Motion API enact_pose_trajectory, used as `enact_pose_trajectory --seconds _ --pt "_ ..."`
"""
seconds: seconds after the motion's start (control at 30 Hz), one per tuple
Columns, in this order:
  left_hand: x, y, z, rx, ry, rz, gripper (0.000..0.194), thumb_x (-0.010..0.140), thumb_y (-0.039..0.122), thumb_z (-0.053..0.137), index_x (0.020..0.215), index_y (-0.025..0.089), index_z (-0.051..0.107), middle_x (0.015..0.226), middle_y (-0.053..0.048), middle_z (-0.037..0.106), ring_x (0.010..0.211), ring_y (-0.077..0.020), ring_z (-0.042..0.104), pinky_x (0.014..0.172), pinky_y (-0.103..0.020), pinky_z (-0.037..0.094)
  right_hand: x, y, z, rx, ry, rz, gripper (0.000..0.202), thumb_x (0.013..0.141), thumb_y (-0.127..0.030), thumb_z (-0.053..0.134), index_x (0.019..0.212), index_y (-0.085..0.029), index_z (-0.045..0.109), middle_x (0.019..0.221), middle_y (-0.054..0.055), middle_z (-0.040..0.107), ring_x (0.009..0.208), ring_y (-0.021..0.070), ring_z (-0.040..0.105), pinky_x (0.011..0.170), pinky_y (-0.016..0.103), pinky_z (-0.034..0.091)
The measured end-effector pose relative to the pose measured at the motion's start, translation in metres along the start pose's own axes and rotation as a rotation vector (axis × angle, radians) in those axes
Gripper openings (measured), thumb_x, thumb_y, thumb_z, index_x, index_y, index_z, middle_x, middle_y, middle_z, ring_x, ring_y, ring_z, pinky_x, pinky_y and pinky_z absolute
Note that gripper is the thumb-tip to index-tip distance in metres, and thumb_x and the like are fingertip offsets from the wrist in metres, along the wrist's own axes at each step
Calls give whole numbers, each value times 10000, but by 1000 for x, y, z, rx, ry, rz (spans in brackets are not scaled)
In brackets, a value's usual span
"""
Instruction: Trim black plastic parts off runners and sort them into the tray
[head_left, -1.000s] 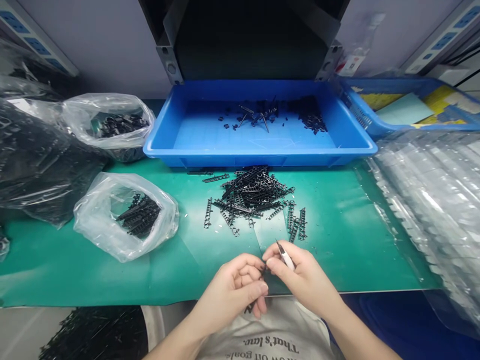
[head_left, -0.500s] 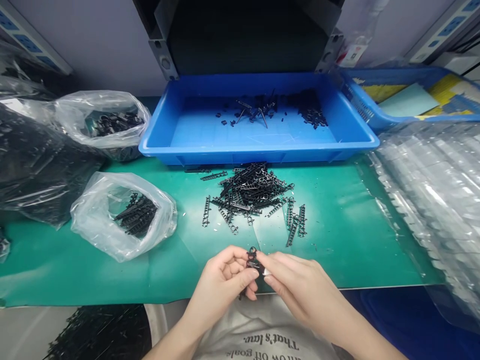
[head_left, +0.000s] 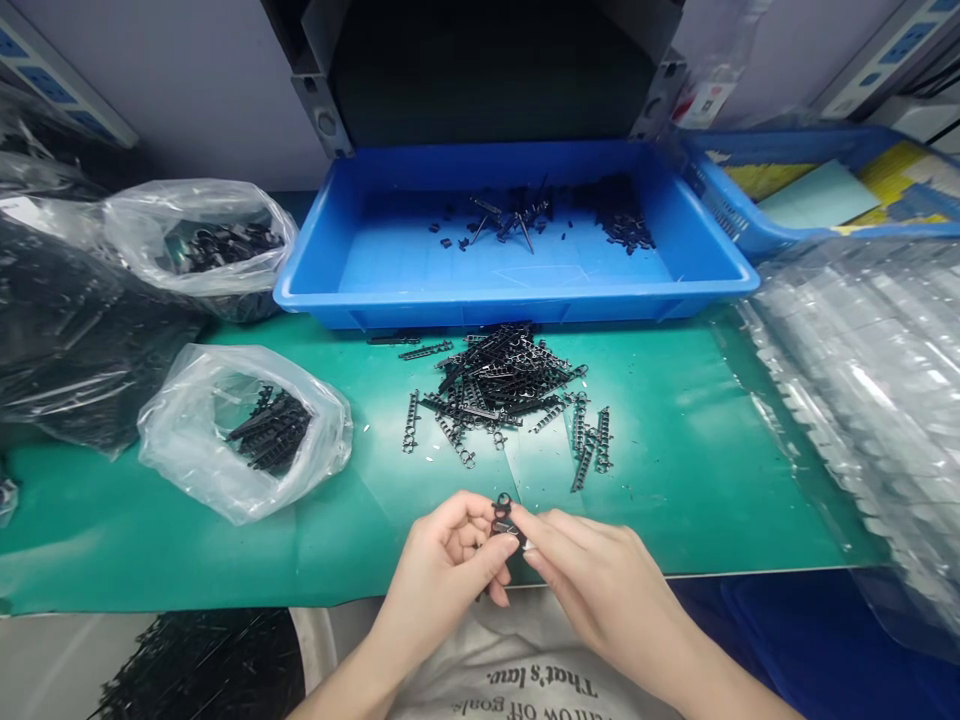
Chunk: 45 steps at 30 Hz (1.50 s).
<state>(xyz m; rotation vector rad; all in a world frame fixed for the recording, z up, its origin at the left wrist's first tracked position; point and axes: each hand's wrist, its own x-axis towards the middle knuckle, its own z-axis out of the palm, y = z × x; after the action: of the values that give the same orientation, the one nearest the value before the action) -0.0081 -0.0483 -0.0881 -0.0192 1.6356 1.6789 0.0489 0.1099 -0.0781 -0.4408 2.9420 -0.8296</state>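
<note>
Close to my body, at the table's front edge, my left hand [head_left: 455, 555] is closed round a black plastic strip [head_left: 503, 512] with a ring at its top end. My right hand [head_left: 592, 560] is closed at the strip's right side, index fingertip against it and thumb just below. A small pale spot shows between those fingertips; I cannot make out what it is. The lower part of the strip is mostly hidden by my fingers. Beyond my hands lies a pile of similar black strips [head_left: 502, 375], with several loose ones [head_left: 592, 440] to its right.
A blue tray [head_left: 517, 300] with small black parts stands behind the pile. To the left are open plastic bags [head_left: 247, 490] of black parts. Stacked clear plastic trays [head_left: 885, 400] and a blue basket [head_left: 712, 200] stand at the right. Below the table's left edge, a tub [head_left: 319, 640] holds black pieces.
Almost nothing differs. Both hands and the strip sit very slightly further left in the picture, as does the scene around them; the grip looks the same.
</note>
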Motion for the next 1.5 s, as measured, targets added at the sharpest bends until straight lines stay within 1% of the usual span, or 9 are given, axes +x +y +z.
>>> enact_pose_trajectory --seconds 0.4,0.57,0.73,0.87,0.97,1.1,1.2,1.33,1.5 --pt "-2 -9 5 -106 30 63 154 769 290 552 767 160 470 511 41 570 423 -82 532 470 -193 435 -2 -2 15 -55 258 -8 317 905 -199 309 1167 -149 480 771 36 642 634 133 590 519 233 429" --pt "-1 -7 3 -118 121 114 152 796 311 501 773 172 444 545 44 539 442 -77 496 464 -191 407 -3 21 -1 -188 382 220 306 896 -337 342 1053 -159 536 805 55 667 628 145 627 525 233 450" --pt "0 -8 1 -57 138 132 134 795 291 482 751 193 402 568 77 400 433 -47 345 408 -160 287 -4 39 0 -392 279 329 358 859 -481 345 927 -189 541 703 18 653 484 162 607 378 240 382" --pt "2 -11 -1 19 120 130 146 789 274 486 713 189 395 595 74 338 458 -44 274 436 -172 247 -3 41 7 -434 220 343 267 862 -408 357 788 -200 507 663 6 593 450 159 568 365 238 345" --pt "5 -10 1 70 129 81 143 773 289 502 715 179 432 609 63 365 455 -43 263 413 -179 209 -3 38 6 -330 235 320 220 865 -322 357 728 -204 482 628 0 550 476 145 548 406 226 353" --pt "10 -9 7 58 69 44 171 755 326 520 815 165 519 636 42 461 410 -34 289 391 -180 225 -4 23 1 -59 318 201 103 841 -236 425 796 -192 506 687 2 549 566 109 544 513 199 402" --pt "15 -9 13 -2 3 56 231 737 342 549 888 167 545 727 5 549 432 -47 367 421 -190 311 -5 6 2 64 245 115 108 825 -194 434 790 -193 535 700 6 551 598 104 542 537 193 417" --pt "16 -5 16 1 32 81 199 732 332 556 839 163 562 696 -6 559 575 -107 474 536 -218 404 -2 -8 3 164 118 52 152 835 -205 413 815 -200 563 721 17 562 591 114 540 526 216 433" --pt "13 -2 12 38 66 116 156 763 312 514 802 165 545 612 15 527 552 -104 469 540 -213 391 0 -4 -5 273 157 106 196 863 -340 419 908 -201 549 761 20 603 646 129 571 565 241 466"
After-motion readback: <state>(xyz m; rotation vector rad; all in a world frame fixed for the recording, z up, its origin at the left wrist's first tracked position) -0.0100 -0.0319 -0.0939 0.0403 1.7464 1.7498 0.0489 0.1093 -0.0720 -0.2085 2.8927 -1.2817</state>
